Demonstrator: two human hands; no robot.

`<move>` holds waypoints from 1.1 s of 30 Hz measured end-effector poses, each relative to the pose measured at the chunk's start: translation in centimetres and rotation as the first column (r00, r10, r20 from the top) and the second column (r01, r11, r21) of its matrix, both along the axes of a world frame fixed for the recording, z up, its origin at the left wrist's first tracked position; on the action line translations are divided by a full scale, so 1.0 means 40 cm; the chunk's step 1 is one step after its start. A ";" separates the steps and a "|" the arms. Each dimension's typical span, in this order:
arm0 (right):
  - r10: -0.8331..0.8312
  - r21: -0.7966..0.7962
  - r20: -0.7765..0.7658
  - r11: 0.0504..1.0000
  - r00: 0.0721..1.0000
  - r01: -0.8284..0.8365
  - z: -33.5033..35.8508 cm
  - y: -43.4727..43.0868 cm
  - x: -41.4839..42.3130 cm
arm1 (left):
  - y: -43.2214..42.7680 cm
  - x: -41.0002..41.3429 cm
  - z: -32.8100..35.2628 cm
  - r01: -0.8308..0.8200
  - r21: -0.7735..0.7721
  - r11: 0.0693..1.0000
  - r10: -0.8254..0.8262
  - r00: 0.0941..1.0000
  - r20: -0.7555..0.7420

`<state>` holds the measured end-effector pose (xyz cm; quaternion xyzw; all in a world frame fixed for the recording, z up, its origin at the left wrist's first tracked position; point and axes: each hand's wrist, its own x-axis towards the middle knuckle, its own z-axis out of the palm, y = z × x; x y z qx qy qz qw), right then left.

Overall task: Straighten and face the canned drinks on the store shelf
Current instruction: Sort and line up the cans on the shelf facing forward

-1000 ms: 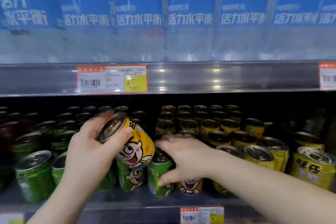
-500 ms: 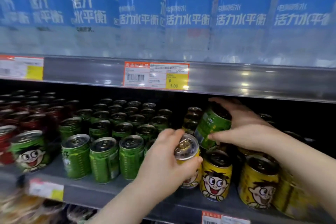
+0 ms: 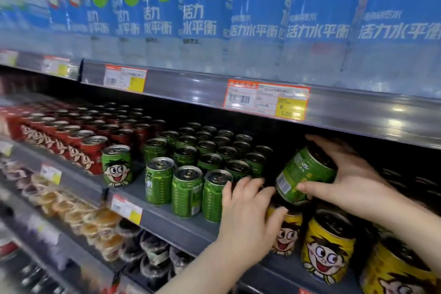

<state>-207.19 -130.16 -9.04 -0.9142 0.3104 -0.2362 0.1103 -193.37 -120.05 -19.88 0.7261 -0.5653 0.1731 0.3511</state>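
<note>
My right hand (image 3: 355,181) grips a green can (image 3: 303,175), tilted and lifted above the row of yellow cans. My left hand (image 3: 248,212) curls round the top of a yellow cartoon can (image 3: 285,236) standing at the shelf front. Another yellow can (image 3: 328,248) stands to its right, face forward. Green cans (image 3: 186,191) stand in rows to the left, the front ones turned away; one green can (image 3: 117,166) shows its cartoon face. Red cans (image 3: 93,155) fill the far left of the shelf (image 3: 167,219).
Above, blue-labelled water bottles (image 3: 317,21) line the upper shelf, with a price tag (image 3: 266,100) on its edge close over my right hand. Below, packaged snacks (image 3: 105,229) fill the lower shelf. More yellow cans (image 3: 396,272) stand at the far right.
The view has swung left and closer. My right hand has brought the green can lower and leftward. My left hand still holds the yellow can, now standing on the shelf.
</note>
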 end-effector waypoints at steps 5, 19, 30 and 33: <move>0.067 0.020 0.059 0.997 0.996 -0.068 -0.018 0.048 0.154 | 0.129 0.228 -0.003 -0.145 -0.159 0.977 0.133 0.988 -0.080; 0.143 -0.030 0.069 0.989 0.987 -0.142 -0.036 0.228 0.749 | 0.302 0.769 0.031 -0.079 0.094 0.992 0.108 0.922 -0.371; 0.133 0.062 -0.089 0.990 0.987 -0.128 -0.048 0.260 0.832 | 0.300 0.887 -0.036 0.183 0.108 0.977 -0.077 0.778 -0.624; 0.127 0.062 -0.117 0.991 0.985 -0.120 -0.035 0.255 0.819 | 0.294 0.893 -0.033 0.213 0.077 0.974 -0.117 0.764 -0.635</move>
